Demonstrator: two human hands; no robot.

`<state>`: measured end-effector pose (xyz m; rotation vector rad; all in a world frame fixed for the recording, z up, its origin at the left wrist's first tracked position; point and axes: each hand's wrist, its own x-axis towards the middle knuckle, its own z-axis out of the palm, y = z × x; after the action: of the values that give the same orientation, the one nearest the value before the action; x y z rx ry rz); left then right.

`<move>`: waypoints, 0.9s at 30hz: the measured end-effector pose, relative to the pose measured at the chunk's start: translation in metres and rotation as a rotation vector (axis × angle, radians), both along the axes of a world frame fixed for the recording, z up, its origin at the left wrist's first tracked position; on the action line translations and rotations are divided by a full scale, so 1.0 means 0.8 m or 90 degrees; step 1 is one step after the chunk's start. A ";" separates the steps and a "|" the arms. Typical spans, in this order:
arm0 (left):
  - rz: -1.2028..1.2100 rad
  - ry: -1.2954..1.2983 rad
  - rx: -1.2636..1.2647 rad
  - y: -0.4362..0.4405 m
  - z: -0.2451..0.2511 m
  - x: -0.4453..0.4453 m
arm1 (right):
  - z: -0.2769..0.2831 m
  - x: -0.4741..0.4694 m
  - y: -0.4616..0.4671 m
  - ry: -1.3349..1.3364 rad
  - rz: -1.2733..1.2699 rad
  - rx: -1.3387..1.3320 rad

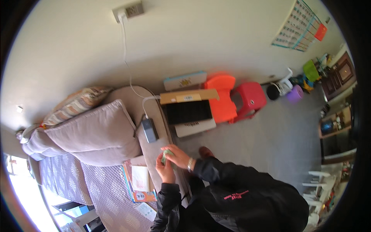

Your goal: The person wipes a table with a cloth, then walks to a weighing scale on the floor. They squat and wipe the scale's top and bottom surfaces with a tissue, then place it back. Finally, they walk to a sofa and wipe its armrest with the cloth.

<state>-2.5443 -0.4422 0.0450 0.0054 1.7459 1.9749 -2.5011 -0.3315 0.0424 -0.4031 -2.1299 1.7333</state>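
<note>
My left hand [165,172] and my right hand [179,157] meet in front of me, near the edge of the sofa arm. Between the fingers of both is a small pale green object [167,154], mostly covered, so its kind is unclear. A band is on my right wrist. Just beyond my hands, a dark grey power bank [149,130] lies on the sofa arm [153,114]. A white cable [144,108] is plugged into its far end.
A cardboard box [163,99] with a dark inside stands beside the sofa. Farther right are an orange chair [222,98] and a red plastic stool [251,97]. Books [140,178] lie on the quilted seat cover [107,185]. Another white cable [124,43] hangs from the wall socket [132,11].
</note>
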 end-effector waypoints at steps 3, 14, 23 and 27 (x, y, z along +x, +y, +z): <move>0.070 0.054 0.007 0.040 0.012 0.002 | 0.018 0.029 0.028 0.052 0.029 -0.091; -0.247 0.314 -0.218 0.248 0.114 0.055 | 0.029 0.083 0.251 0.079 -0.161 -0.471; -0.240 0.231 -0.070 0.316 0.138 0.019 | 0.108 0.085 0.338 0.164 -0.154 -0.722; -0.292 -0.036 0.199 0.351 0.131 -0.002 | 0.135 0.091 0.359 0.192 -0.250 -0.658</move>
<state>-2.5457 -0.1616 0.1500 0.4140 1.2445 1.8515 -2.4280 -0.0444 0.1508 -0.6922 -0.7442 2.3083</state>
